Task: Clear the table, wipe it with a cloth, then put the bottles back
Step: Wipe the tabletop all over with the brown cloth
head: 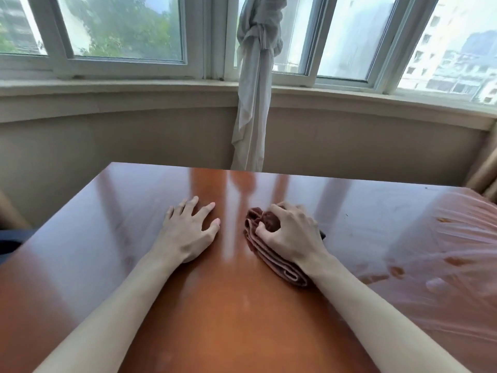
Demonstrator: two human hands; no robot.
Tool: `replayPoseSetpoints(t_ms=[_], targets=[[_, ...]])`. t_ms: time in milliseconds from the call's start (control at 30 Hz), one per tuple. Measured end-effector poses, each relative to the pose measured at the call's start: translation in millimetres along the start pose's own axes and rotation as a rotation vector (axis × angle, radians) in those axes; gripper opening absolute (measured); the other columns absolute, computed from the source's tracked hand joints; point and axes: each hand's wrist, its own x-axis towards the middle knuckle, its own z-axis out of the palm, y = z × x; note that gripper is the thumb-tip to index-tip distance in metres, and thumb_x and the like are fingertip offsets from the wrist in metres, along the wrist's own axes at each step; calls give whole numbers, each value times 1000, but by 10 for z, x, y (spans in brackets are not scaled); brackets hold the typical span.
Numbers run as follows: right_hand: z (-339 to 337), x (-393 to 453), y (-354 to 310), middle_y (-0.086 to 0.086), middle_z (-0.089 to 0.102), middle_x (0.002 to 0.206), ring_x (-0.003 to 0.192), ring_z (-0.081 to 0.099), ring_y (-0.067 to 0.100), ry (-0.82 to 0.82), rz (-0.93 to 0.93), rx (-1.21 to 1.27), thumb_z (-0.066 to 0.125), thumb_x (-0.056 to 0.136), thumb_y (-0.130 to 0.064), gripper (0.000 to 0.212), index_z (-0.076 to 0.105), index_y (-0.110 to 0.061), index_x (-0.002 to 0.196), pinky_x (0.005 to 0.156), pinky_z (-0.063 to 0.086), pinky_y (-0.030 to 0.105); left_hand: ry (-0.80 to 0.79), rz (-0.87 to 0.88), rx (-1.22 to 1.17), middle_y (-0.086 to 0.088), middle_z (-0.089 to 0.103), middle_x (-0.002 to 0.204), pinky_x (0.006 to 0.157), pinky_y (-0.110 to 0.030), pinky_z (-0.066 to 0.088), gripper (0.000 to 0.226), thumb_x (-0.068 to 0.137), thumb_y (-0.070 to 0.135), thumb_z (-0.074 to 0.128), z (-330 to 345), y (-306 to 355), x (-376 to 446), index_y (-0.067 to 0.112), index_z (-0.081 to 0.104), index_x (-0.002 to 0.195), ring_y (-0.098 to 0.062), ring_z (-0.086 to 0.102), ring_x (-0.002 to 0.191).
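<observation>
The right hand (pixel 289 232) grips the bunched cloth (pixel 265 247) mid-table (pixel 228 305); the left hand (pixel 188 232) rests flat, fingers spread. The wad's small contact may leave unwiped streaks.

A home room: polished wooden table (pixel 236 305) beneath bay windows (pixel 126 28) with a knotted curtain (pixel 255 84).

The cloth (pixel 269 251) is partly covered by the right hand (pixel 290 232); the table (pixel 228 305) is cut off below.
</observation>
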Motion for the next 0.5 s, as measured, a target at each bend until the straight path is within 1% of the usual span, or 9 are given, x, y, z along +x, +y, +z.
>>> replayPoseSetpoints(t_ms=[33, 100, 133, 167, 233, 300, 367, 400, 500], targets=[[37, 234, 77, -8, 65, 112, 107, 56, 28, 3, 33, 12, 58, 85, -57, 26, 64, -32, 91, 79, 38, 33, 9, 2, -5, -2, 17, 168, 126, -45, 6, 62, 98, 63, 25, 12, -2, 0, 43, 25, 157, -23, 9, 155], [142, 745, 233, -6, 59, 97, 100, 59, 31, 32, 101, 20, 61, 83, -53, 25, 55, -30, 74, 76, 37, 35, 30, -2, -6, 1, 18, 167, 126, -43, 7, 65, 94, 66, 21, 23, -8, 15, 45, 26, 156, -20, 9, 154], [204, 1011, 306, -6, 57, 92, 98, 61, 31, 52, 128, 6, 62, 83, -52, 25, 54, -30, 72, 75, 38, 35, 45, -9, -4, 2, 19, 167, 126, -42, 7, 68, 91, 67, 19, 32, -9, 30, 46, 27, 155, -19, 9, 154], [273, 1272, 379, -5, 58, 92, 97, 62, 31, 70, 150, -11, 61, 82, -53, 24, 59, -30, 76, 76, 40, 36, 61, -16, -2, 4, 19, 166, 126, -41, 6, 70, 88, 68, 17, 44, -10, 47, 48, 27, 154, -17, 9, 154], [409, 1735, 485, -2, 64, 98, 101, 63, 32, 95, 193, -35, 60, 80, -56, 31, 70, -29, 90, 82, 45, 38, 79, -27, -5, 8, 17, 167, 126, -38, 5, 73, 84, 70, 13, 73, -25, 75, 51, 26, 153, -14, 7, 154], [510, 2034, 552, 0, 67, 103, 105, 62, 33, 104, 231, -38, 58, 80, -58, 36, 73, -29, 94, 87, 45, 39, 74, -30, 0, 11, 13, 168, 126, -37, 3, 77, 80, 73, 6, 97, -33, 80, 53, 23, 153, -12, 3, 154], [556, 2116, 556, 0, 66, 104, 106, 60, 35, 108, 250, -32, 57, 81, -57, 35, 72, -28, 94, 89, 46, 40, 62, -39, 8, 12, 10, 168, 126, -37, 2, 80, 78, 74, 2, 105, -33, 88, 54, 21, 153, -11, 1, 155], [550, 2076, 531, 1, 65, 103, 105, 59, 35, 111, 246, -27, 57, 81, -56, 34, 71, -27, 93, 88, 46, 41, 60, -44, 7, 12, 10, 168, 126, -37, 3, 79, 79, 74, 3, 105, -33, 102, 54, 20, 154, -12, 2, 155], [460, 1629, 352, -2, 61, 100, 104, 57, 33, 68, 173, -14, 57, 83, -58, 32, 67, -29, 91, 80, 40, 38, 46, -34, 17, 7, 13, 168, 126, -40, 4, 64, 94, 69, 20, 91, -27, 121, 51, 22, 155, -15, 5, 155]])
